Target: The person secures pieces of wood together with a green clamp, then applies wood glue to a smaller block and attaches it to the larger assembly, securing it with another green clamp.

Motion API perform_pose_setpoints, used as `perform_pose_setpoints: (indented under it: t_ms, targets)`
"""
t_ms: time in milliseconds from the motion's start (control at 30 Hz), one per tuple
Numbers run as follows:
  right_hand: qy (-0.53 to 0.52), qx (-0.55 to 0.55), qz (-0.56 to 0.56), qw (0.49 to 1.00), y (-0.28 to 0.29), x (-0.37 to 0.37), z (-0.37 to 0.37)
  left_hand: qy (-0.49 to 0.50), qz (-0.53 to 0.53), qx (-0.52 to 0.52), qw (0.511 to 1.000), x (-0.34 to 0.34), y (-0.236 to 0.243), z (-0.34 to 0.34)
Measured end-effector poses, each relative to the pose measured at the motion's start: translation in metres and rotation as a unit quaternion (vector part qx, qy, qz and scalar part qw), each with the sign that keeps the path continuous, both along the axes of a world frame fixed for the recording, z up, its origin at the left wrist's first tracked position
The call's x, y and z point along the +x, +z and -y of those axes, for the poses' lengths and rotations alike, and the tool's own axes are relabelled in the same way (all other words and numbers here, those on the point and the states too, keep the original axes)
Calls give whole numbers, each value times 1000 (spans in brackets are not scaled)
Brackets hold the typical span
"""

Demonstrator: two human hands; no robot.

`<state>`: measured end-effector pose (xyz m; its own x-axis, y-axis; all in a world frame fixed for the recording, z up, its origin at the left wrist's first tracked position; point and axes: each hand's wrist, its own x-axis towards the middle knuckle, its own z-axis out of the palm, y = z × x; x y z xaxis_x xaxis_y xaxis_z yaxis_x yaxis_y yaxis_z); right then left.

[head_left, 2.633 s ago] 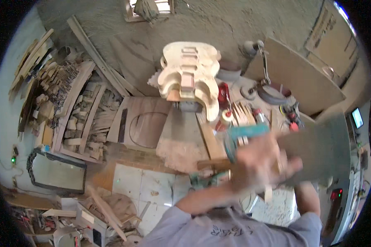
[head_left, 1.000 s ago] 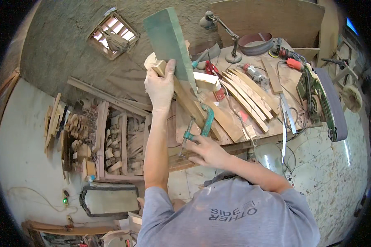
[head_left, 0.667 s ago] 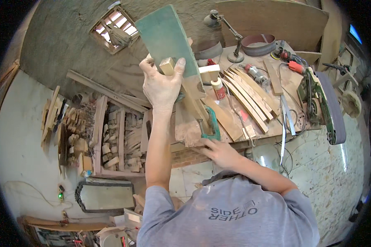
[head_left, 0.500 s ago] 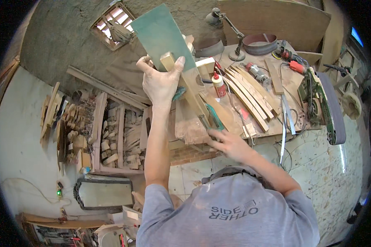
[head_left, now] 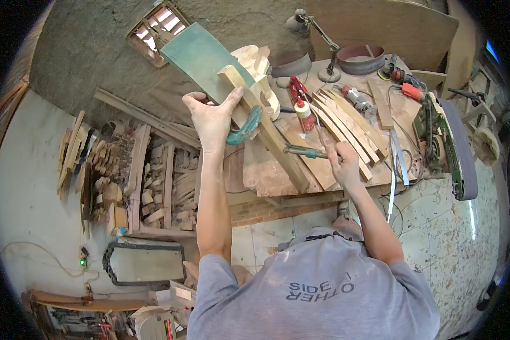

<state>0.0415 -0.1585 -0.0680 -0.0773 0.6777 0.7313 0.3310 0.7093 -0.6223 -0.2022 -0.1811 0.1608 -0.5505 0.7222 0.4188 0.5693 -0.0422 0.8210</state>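
Observation:
My left hand (head_left: 212, 120) grips a long wooden strip (head_left: 283, 158) and a teal board (head_left: 204, 56) at their raised end, thumb against the strip and fingers partly hidden. The strip slants down to the front of the workbench. Just beside this hand, a green clamp (head_left: 248, 126) sits against the strip. To the right, my right hand (head_left: 344, 164) is closed on a second green clamp (head_left: 310, 153), held apart from the strip above the bench. Curved pale wood pieces (head_left: 263, 76) show behind the board.
On the workbench (head_left: 260, 175) are a glue bottle (head_left: 304, 116), a red tool (head_left: 296, 88), curved wooden strips (head_left: 345, 127), a desk lamp (head_left: 328, 73) and power tools. A belt sander (head_left: 456, 147) stands at the right. Wood offcuts (head_left: 164, 187) fill a rack at left.
My right hand has moved up and right with its green clamp, away from the lower end of the strip. The teal board has tilted left and lower, with my left hand still on it.

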Motion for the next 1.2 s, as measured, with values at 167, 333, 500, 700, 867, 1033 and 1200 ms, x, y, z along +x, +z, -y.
perform_pose_setpoints:
  t_ms: [167, 333, 500, 700, 867, 1033, 1200]
  targets:
    - [-8, -88, -85, 992, -9, 1, -22, 17, -37, 20, 999, -10, -6, 0]
    - [24, -191, -138, 972, -21, 5, -63, -68, -1, 73, 995, -33, -9, -13]
    - [36, -238, -131, 962, -8, -5, -105, -197, 119, -53, 972, -47, -2, -19]
    - [55, -294, -68, 952, -7, -12, -141, -207, 191, -73, 957, -52, -11, -47]
    - [90, -349, -173, 916, -38, -20, -146, -182, 217, -48, 958, -54, -11, -75]
    - [83, -449, -169, 874, -59, -13, -123, -186, 217, -48, 957, -83, -15, -94]
    - [27, -401, -157, 902, -86, 9, -128, -183, 201, -55, 961, -75, -13, -110]
